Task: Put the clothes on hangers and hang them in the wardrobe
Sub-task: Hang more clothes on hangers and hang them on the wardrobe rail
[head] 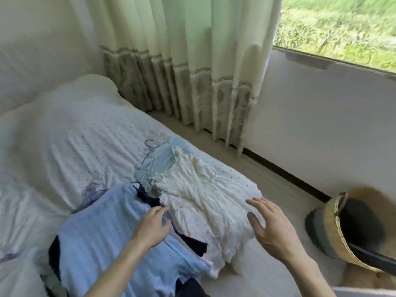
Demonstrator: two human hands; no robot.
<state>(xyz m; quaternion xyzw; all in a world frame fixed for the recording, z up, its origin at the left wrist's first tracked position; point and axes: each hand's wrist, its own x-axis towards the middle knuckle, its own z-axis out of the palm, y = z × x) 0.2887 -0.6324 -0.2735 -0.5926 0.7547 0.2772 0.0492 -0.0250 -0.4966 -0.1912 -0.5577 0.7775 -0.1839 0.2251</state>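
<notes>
Dotted bedspread (85,136) bears white garment (203,200); left hand (152,226) touches it, right hand (272,228) hovers.

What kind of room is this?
Most likely a bedroom. There is a bed with a dotted white sheet, long curtains hanging beside a window, and a pile of clothes lying on the bed.
</notes>
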